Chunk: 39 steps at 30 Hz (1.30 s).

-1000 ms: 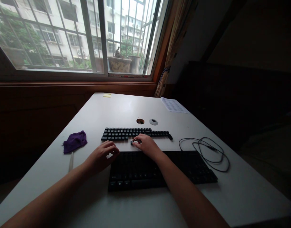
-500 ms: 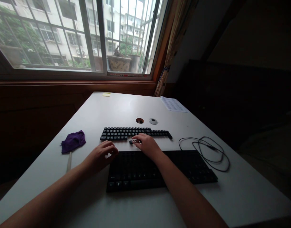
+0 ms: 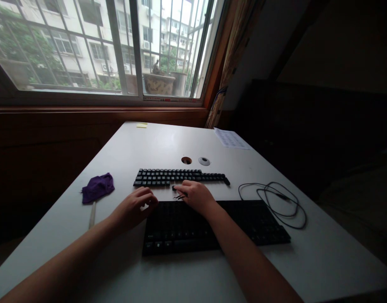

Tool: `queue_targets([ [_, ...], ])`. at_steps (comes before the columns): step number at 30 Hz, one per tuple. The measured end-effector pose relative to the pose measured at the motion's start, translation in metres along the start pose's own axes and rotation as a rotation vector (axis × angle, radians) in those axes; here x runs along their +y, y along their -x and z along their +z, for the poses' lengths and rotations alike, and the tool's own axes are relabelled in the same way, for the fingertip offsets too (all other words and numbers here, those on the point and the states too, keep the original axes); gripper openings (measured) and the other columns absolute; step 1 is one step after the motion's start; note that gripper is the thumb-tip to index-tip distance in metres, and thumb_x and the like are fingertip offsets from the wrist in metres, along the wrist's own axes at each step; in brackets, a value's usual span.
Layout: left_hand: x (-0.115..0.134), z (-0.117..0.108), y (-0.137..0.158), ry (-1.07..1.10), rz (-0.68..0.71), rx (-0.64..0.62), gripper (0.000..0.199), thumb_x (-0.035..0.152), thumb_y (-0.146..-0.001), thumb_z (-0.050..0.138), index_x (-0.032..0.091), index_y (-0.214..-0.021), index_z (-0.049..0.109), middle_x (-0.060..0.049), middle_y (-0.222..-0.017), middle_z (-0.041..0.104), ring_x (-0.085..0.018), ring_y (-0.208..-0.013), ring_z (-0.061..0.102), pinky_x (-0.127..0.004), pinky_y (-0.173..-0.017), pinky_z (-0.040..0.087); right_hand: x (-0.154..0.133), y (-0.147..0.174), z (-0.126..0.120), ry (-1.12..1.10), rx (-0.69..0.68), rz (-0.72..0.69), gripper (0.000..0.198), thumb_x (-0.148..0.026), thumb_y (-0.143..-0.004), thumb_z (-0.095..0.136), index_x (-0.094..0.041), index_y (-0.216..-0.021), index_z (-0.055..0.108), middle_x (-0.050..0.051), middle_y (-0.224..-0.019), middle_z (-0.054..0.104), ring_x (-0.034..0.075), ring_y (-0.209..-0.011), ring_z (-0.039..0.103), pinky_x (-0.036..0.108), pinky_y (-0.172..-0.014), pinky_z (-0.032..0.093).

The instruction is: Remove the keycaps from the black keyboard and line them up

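Observation:
A black keyboard (image 3: 187,244) lies on the white desk, many of its keycaps removed from the upper part. My left hand (image 3: 136,206) is by its upper left corner, fingers curled and thumb and fingertips together; what they pinch, if anything, is hidden. Beyond the keyboard, my right hand (image 3: 196,195) is closed around a thin wire keycap puller (image 3: 181,196) whose prongs point left. Its index fingertip is at a single loose keycap (image 3: 173,188). Just behind that stand rows of removed black keycaps (image 3: 162,177), set out in keyboard order.
A coiled black cable (image 3: 283,195) lies to the right. On the left is a purple cloth (image 3: 98,188) with a pale handle (image 3: 92,215) below it. Farther back are a desk hole (image 3: 186,160), its round cover (image 3: 204,161), printed sheets (image 3: 231,138) and a yellow sticky note (image 3: 142,125).
The loose keycap has come out of the puller's wires and stands on the desk. My right index finger has stretched to it, and the puller has dropped nearer the keyboard. My left hand stays put.

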<state>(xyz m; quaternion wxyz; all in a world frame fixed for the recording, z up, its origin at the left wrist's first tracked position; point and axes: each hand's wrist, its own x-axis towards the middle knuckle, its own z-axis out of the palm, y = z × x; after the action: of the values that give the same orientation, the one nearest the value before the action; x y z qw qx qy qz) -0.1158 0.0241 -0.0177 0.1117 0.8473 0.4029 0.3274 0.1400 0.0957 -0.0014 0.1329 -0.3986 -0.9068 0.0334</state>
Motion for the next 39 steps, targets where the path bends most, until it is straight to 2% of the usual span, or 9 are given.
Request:
queue_targets([
  [13,-0.001,0.002,0.001,-0.01,0.02,0.008,0.011,0.018,-0.094,0.053,0.017,-0.089,0.063,-0.004,-0.086,0.059,-0.013,-0.075,0.052,-0.025,-0.066,0.047,-0.009,-0.002,-0.005,0.032,-0.073,0.105,0.037,-0.035,-0.099,0.042,-0.031,-0.131,0.06,0.004,-0.112,0.066,0.018,-0.094,0.065,0.028,-0.079,0.048],
  [39,-0.002,0.002,0.0,-0.006,0.008,-0.007,0.012,0.017,-0.093,0.053,0.017,-0.09,0.064,-0.004,-0.087,0.058,-0.013,-0.075,0.052,-0.026,-0.067,0.047,-0.012,-0.004,-0.009,0.057,-0.129,0.121,0.043,-0.032,-0.095,0.047,-0.031,-0.138,0.052,0.004,-0.119,0.062,0.019,-0.099,0.064,0.029,-0.08,0.047],
])
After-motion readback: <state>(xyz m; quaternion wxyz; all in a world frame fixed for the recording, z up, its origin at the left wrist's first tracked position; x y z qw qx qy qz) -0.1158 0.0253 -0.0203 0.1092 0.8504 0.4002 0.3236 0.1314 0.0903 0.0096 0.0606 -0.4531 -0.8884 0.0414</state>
